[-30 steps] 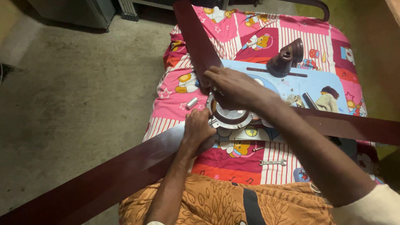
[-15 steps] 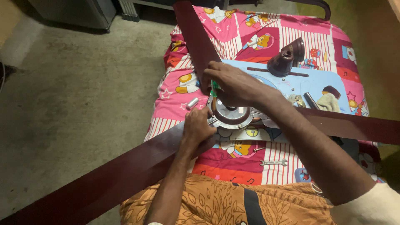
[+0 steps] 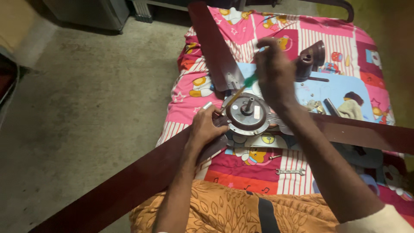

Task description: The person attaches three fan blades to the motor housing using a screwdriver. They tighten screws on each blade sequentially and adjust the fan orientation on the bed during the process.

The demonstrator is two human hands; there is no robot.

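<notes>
Head view. A ceiling fan lies dismantled on a bed spread with a pink cartoon-print sheet [image 3: 189, 97]. The fan's motor hub [image 3: 249, 114], a round grey-brown disc with a short shaft at its centre, sits mid-frame; three dark maroon blades leave it at about 11, 3 and 8 o'clock.

The right hand [image 3: 276, 71], raised at 1 o'clock from the hub, has its grip closed round the green handle of a screwdriver [image 3: 239, 88]; the shaft slants down toward 8 o'clock, its tip at the hub's rim beside the root of the 11 o'clock blade [image 3: 213, 47]. The left hand [image 3: 207, 127], at 9 o'clock from the hub, is pressed flat-fingered on the bracket of the 8 o'clock blade [image 3: 142, 174]; whether it pinches a screw there cannot be told, as the fingertips are hidden.

Step in hand, as judged: working the screws that join blade bracket to hub. The next move would call for the tip seated squarely in a screw head while the left hand steadies the blade.

No packages or signs show. A small pale label, an upright rectangle, sits on the hub face at 3 o'clock from the shaft. Nearby: a brown canopy cup [image 3: 310, 58] at 1 o'clock, a small spanner [image 3: 290, 171] at 5 o'clock, and a pale blue board [image 3: 327, 88] beneath loose fittings.
</notes>
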